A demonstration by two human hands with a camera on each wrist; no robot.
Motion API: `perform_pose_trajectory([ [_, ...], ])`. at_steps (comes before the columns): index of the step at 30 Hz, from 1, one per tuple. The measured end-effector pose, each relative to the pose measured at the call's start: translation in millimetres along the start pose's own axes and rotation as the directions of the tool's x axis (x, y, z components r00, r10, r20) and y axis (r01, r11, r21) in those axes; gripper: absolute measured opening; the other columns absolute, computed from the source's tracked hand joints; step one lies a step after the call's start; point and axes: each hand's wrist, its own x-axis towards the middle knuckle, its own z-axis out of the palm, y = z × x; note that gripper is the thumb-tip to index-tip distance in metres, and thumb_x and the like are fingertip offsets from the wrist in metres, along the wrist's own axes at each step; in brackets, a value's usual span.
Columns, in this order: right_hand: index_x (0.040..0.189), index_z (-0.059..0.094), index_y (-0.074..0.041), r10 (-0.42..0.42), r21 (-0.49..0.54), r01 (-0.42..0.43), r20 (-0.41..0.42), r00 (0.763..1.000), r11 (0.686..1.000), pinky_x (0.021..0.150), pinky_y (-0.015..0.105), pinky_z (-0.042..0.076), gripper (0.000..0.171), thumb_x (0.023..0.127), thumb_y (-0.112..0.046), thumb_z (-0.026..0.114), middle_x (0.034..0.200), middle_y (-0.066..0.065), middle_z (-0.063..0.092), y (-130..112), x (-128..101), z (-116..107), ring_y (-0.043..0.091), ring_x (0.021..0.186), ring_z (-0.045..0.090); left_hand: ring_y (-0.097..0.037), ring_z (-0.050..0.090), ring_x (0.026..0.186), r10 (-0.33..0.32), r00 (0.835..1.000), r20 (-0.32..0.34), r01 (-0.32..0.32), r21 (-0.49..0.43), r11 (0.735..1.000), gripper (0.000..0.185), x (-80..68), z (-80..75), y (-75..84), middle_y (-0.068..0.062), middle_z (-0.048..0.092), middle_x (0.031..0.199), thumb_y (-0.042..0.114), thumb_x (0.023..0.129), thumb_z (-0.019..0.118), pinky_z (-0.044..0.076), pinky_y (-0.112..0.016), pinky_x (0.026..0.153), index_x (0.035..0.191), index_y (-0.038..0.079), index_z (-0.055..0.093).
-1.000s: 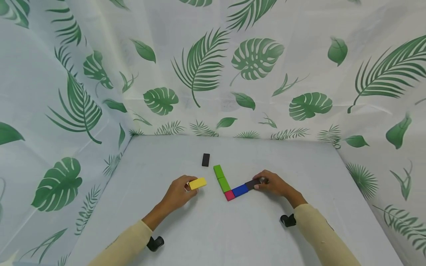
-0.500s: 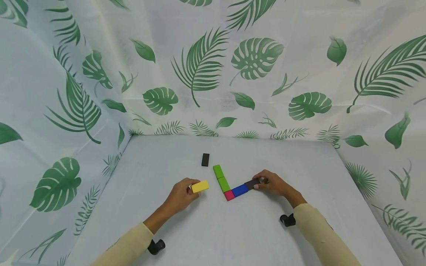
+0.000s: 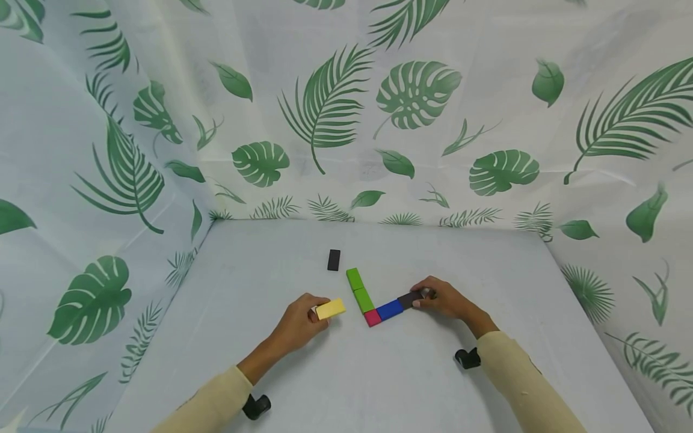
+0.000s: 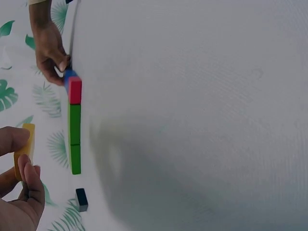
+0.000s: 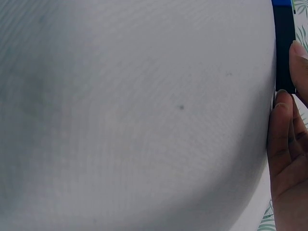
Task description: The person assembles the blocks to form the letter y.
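My left hand (image 3: 298, 323) pinches a yellow block (image 3: 331, 309) between thumb and fingertips, held over the table left of the green blocks. In the left wrist view the thumb lies on one side of the yellow block (image 4: 25, 148), fingers on the other. On the table, two green blocks (image 3: 360, 290) in line meet a red block (image 3: 372, 317) at the corner of a V. From it a blue block (image 3: 390, 310) and a black block (image 3: 408, 300) run right. My right hand (image 3: 446, 299) grips that black block's outer end, thumb along its side in the right wrist view.
A second black block (image 3: 334, 260) lies alone behind the green ones. The white table (image 3: 260, 252) ends at leaf-printed curtains (image 3: 335, 120) at the back and sides. A black wrist device (image 3: 257, 407) hangs under the left sleeve, another (image 3: 468, 358) beside the right.
My left hand has moved slightly right and toward the near side with the yellow block in its fingers. The right hand and the row of blocks stay where they were.
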Motion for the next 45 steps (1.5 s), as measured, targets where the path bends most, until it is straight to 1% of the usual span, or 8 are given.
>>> perform_pose_trajectory([
  [6,0.123,0.067,-0.012,0.0,0.002,0.0,-0.004,1.0,1.0,0.079,0.031,0.043,0.039,0.089,-0.028,0.077,0.11,0.005,0.061,-1.0,-0.6,-0.7,0.018,0.09,0.051,-0.007,0.054,0.075,0.011,1.0,0.014,-0.011,-0.003,1.0,0.036,-0.5,5.5,-0.8,-0.004,0.064,0.105,0.009,0.085,0.078,0.05,-0.019,0.066,0.121,0.007,0.07],
  [12,0.123,0.067,-0.012,-0.003,0.002,0.003,-0.006,1.0,1.0,0.079,0.031,0.043,0.038,0.089,-0.028,0.077,0.111,0.005,0.061,-1.5,-0.8,-1.3,0.018,0.09,0.051,-0.006,0.055,0.076,0.012,0.999,0.047,-0.012,0.005,1.0,0.037,1.1,11.7,-1.3,-0.003,0.063,0.103,0.008,0.085,0.077,0.05,-0.019,0.067,0.121,0.007,0.07],
  [21,0.123,0.067,-0.012,0.003,0.014,-0.003,-0.008,1.0,1.0,0.079,0.033,0.043,0.038,0.089,-0.027,0.077,0.111,0.006,0.061,-3.1,-1.1,-1.9,0.018,0.09,0.051,-0.006,0.058,0.078,0.016,0.996,0.093,-0.014,-0.017,1.0,0.04,2.6,17.4,-1.0,-0.005,0.064,0.105,0.004,0.084,0.075,0.052,-0.019,0.069,0.124,0.004,0.068],
  [28,0.123,0.067,-0.013,0.008,0.007,-0.008,-0.01,1.0,1.0,0.079,0.033,0.043,0.038,0.089,-0.028,0.077,0.111,0.005,0.062,-2.8,-1.2,-1.3,0.018,0.09,0.051,-0.004,0.059,0.08,0.028,0.993,0.116,-0.024,-0.037,0.999,0.04,2.2,23.9,-2.6,-0.007,0.065,0.109,0.004,0.084,0.074,0.053,-0.018,0.07,0.124,0.003,0.068],
  [32,0.122,0.067,-0.012,0.011,0.014,-0.011,-0.011,1.0,1.0,0.079,0.034,0.043,0.038,0.089,-0.027,0.077,0.111,0.006,0.062,-4.5,-2.1,-1.7,0.018,0.089,0.052,-0.005,0.06,0.083,0.023,0.992,0.125,-0.018,-0.043,0.999,0.04,2.7,27.6,-2.4,-0.006,0.065,0.111,0.006,0.085,0.074,0.053,-0.019,0.072,0.125,0.004,0.067],
  [35,0.122,0.067,-0.012,0.013,0.015,-0.013,-0.01,1.0,1.0,0.079,0.034,0.043,0.037,0.089,-0.026,0.077,0.111,0.006,0.062,-5.6,-2.7,-1.3,0.018,0.089,0.052,-0.007,0.061,0.087,0.005,0.991,0.13,-0.002,-0.019,1.0,0.04,3.3,29.7,-0.2,-0.002,0.066,0.109,0.009,0.086,0.075,0.053,-0.02,0.075,0.125,0.007,0.068],
  [40,0.122,0.067,-0.011,0.019,0.024,-0.019,-0.01,1.0,1.0,0.079,0.034,0.043,0.036,0.089,-0.024,0.077,0.111,0.007,0.062,-6.2,-2.7,0.1,0.019,0.089,0.053,-0.009,0.062,0.092,0.012,0.992,0.127,-0.016,0.036,0.999,0.039,3.7,34.0,0.5,0.001,0.067,0.106,0.011,0.086,0.077,0.053,-0.021,0.078,0.124,0.008,0.069],
  [45,0.122,0.067,-0.011,0.022,0.025,-0.022,-0.006,1.0,0.999,0.078,0.034,0.043,0.036,0.089,-0.024,0.077,0.112,0.007,0.062,-6.4,-2.5,-0.3,0.019,0.089,0.053,-0.009,0.062,0.094,0.017,0.992,0.128,-0.023,0.049,0.999,0.038,3.2,37.1,1.7,0.001,0.067,0.107,0.013,0.087,0.078,0.054,-0.022,0.081,0.123,0.008,0.069],
])
